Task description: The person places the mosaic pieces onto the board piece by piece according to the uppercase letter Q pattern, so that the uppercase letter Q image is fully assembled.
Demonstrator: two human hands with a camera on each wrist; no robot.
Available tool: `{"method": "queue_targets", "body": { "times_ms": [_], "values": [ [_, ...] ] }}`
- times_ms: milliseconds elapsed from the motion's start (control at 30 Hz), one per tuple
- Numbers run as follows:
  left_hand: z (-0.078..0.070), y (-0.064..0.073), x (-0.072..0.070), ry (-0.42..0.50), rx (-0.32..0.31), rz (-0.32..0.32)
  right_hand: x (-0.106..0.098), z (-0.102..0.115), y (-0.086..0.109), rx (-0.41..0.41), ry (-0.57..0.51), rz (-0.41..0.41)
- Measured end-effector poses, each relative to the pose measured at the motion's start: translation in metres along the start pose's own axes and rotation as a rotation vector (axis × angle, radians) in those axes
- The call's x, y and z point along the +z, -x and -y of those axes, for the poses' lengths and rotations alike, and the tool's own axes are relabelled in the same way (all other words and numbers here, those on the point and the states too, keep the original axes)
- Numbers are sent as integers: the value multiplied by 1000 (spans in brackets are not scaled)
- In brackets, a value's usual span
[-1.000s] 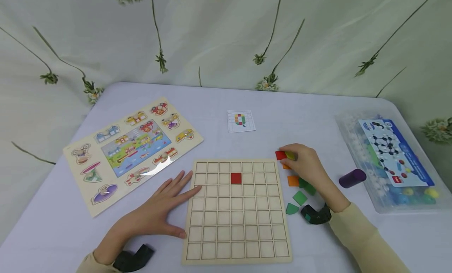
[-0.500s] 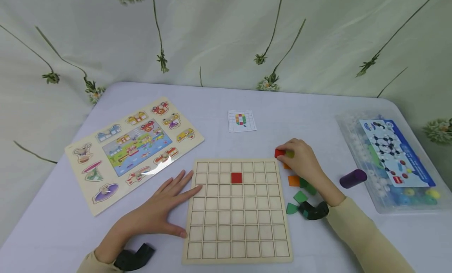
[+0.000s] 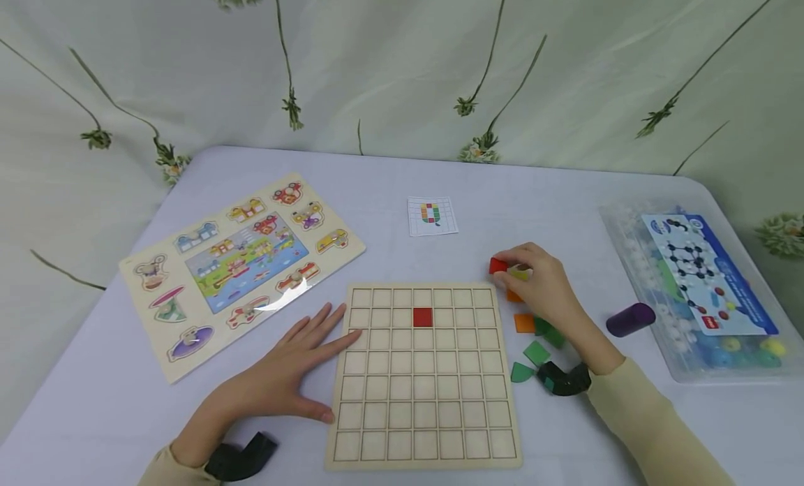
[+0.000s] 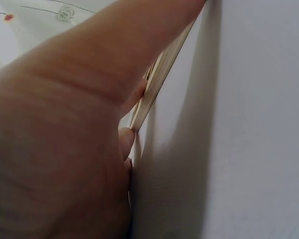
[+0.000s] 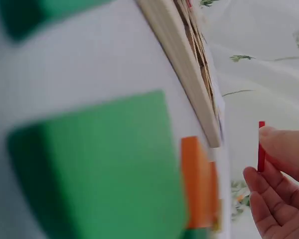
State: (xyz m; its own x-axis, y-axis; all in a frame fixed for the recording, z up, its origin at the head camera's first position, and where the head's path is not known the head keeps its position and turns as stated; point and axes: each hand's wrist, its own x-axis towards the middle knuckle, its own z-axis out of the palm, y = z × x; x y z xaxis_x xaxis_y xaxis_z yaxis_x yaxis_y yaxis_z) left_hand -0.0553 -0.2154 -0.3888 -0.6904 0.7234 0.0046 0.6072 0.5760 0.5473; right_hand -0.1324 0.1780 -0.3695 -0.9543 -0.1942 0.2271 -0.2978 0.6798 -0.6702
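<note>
My right hand (image 3: pixel 541 282) pinches a red square tile (image 3: pixel 498 265) between thumb and fingers, just beyond the board's far right corner. In the right wrist view the red tile (image 5: pixel 261 149) stands edge-on, lifted off the table. My left hand (image 3: pixel 279 385) rests with straight, spread fingers along the left edge of the wooden grid board (image 3: pixel 423 466), fingertips overlapping it. Another red tile (image 3: pixel 423 317) lies in the board's second row. Under and beside my right hand are a yellow tile (image 3: pixel 520 273), orange tiles (image 3: pixel 524 323) and green tiles (image 3: pixel 537 352), one with a rounded edge.
A small pattern card (image 3: pixel 433 217) lies beyond the board. At left is a picture puzzle board (image 3: pixel 245 252) with knobless-looking shapes. To the right are a purple cylinder (image 3: pixel 631 319) and a clear plastic box (image 3: pixel 685 371) of coloured parts with a printed sheet.
My right hand has risen slightly with the red tile, drawing it away from the yellow and orange tiles. My left hand stays in place on the board's edge.
</note>
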Motion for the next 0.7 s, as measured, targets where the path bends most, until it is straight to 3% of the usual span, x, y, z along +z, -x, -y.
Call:
{"method": "queue_targets", "body": {
  "times_ms": [200,333,500,700],
  "values": [
    [-1,0,-1,-4,14,-7,-10,27,8,-53,-36,-39],
    [0,0,-2,-4,14,-8,-9,47,19,-35,-120,-28],
    [1,-1,-1,4,-10,14,11,64,42,-15,-182,17],
    [2,-1,0,3,-22,24,39,77,68,-81,-223,93]
  ]
}}
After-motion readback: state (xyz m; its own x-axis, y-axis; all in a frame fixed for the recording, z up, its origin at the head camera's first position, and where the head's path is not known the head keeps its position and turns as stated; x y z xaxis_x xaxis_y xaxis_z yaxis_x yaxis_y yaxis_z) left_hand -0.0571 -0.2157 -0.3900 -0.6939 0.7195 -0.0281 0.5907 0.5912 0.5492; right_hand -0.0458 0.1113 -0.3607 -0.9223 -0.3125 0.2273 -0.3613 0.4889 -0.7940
